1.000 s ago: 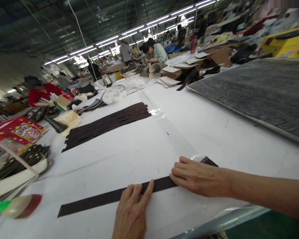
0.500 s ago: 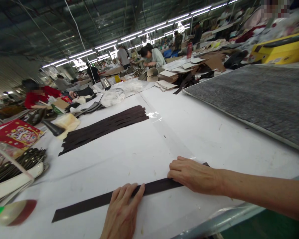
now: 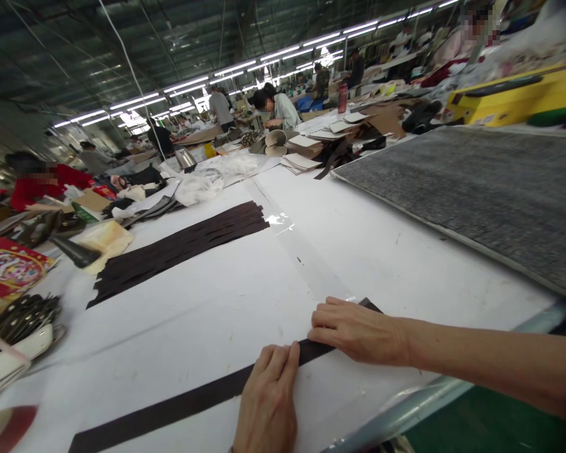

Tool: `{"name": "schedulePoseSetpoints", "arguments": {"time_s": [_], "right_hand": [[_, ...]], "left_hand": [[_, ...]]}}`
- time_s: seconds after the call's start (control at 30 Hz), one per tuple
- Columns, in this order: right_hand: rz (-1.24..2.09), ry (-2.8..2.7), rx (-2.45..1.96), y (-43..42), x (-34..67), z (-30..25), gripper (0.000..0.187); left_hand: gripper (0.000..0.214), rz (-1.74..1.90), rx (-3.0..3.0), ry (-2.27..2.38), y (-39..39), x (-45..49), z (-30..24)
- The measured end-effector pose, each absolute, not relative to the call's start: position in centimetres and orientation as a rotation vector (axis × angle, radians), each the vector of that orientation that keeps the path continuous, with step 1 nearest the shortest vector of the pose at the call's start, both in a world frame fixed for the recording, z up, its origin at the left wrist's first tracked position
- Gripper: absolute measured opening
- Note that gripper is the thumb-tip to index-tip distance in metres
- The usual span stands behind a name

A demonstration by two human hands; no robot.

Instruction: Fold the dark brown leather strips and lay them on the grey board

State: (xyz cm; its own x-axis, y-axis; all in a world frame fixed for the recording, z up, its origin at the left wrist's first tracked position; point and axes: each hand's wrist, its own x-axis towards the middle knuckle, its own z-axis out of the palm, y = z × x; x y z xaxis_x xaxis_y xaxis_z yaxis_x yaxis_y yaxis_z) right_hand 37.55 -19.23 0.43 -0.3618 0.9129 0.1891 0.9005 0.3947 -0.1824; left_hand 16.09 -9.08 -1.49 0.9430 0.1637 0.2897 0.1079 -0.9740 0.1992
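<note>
One long dark brown strip [image 3: 170, 409], apparently leather, lies slantwise across the near part of the white table. Across its middle rests my left hand [image 3: 268, 396], fingers close together and bent over the far edge. Just to the right, my right hand [image 3: 353, 333] is closed over the same strip, its fingers curled and its thumb hidden. The strip's right end sticks out beyond this hand. Farther back on the table, a flat row of similar dark strips [image 3: 183, 248] lies side by side.
A grey textured board [image 3: 471, 189] covers the right side, with a yellow box [image 3: 514, 94] behind it. At left are a red printed box [image 3: 14, 264], a dark cone on a yellowish block [image 3: 108, 239] and a dark bundle [image 3: 23, 321]. Several people work in the background.
My left hand has slid right along the strip, closer to my right hand, and its fingers have drawn together. The view has shifted a little to the right.
</note>
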Motion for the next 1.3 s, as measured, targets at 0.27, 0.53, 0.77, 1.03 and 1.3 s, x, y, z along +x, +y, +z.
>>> {"name": "schedulePoseSetpoints", "arguments": {"time_s": [0.27,0.53,0.77,1.03,1.3], "right_hand": [[-0.119,-2.550,-1.474,-20.4,39.2,0.8,0.020],[-0.226,-2.607,-1.467,-21.2,40.1,1.2,0.021],[-0.278,-2.609,-1.476,-22.3,41.1,1.2,0.023],[-0.323,-2.633,-1.506,-23.0,41.9,1.5,0.025],[-0.305,-2.619,-1.545,-24.2,43.0,1.5,0.025]], "left_hand": [[0.074,0.310,3.017,0.285,-9.4,16.0,-1.9],[0.079,0.299,3.136,0.349,-10.4,16.8,-1.4],[0.073,0.350,3.180,0.314,-10.5,17.0,-1.4],[0.057,0.357,3.124,-0.036,-9.2,18.0,-2.3],[0.070,0.146,3.167,0.021,-10.1,19.9,-0.4]]}}
